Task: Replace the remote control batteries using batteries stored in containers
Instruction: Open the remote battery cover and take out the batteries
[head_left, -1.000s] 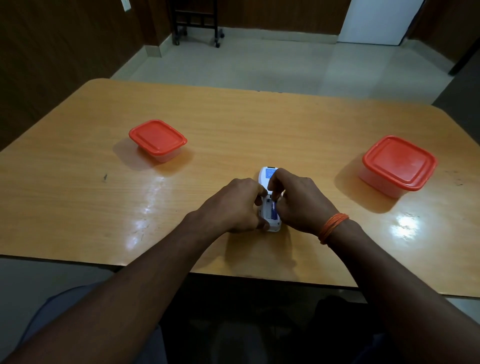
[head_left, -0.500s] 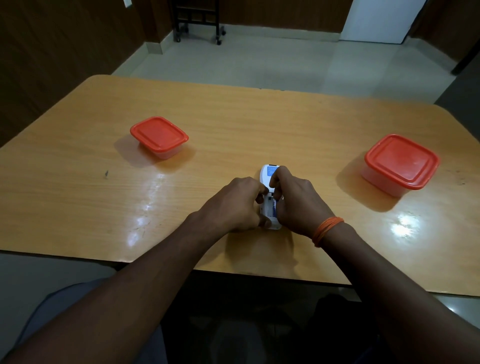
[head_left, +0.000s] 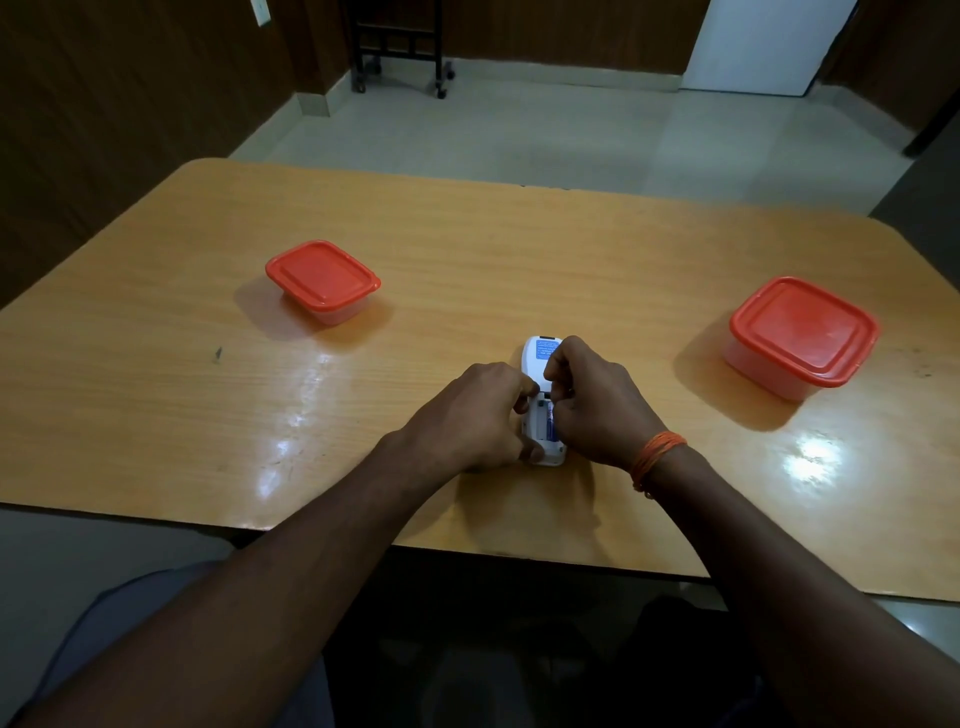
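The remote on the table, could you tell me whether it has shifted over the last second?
No. The remote lies between the two red-lidded boxes just as before; only the head camera shifted slightly.

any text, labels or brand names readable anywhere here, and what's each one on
Nothing can be read.
Blue sticker on the back of the white remote: lines of white print, too small and blurred to read.
Battery in the open compartment: blue wrap, any print too small to tell.
Left container's red lid and right container's red lid: no lettering that shows.
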